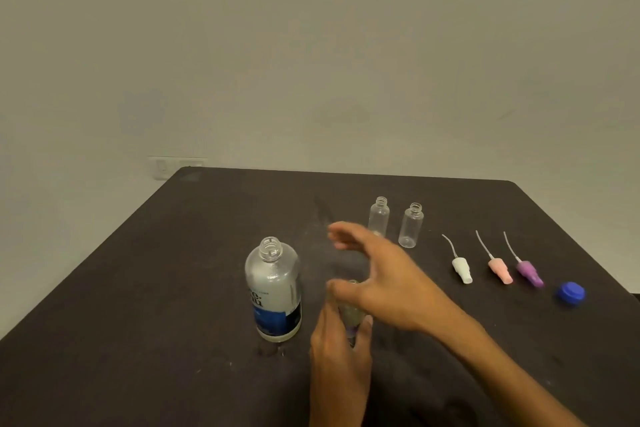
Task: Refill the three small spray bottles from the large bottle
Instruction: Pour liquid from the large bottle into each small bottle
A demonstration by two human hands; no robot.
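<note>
Left hand [341, 336] around small bottle [351, 312], right hand [377, 277] spread, over dark table [138, 288], bare wall [311, 62]

Left hand [341, 354] bare; right hand [384, 282] bare too (forearms unsleeved, no rings visible).

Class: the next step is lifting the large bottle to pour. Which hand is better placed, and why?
Right, probably. The left hand is shut on a small bottle; the right hand is open beside the large bottle.
</note>
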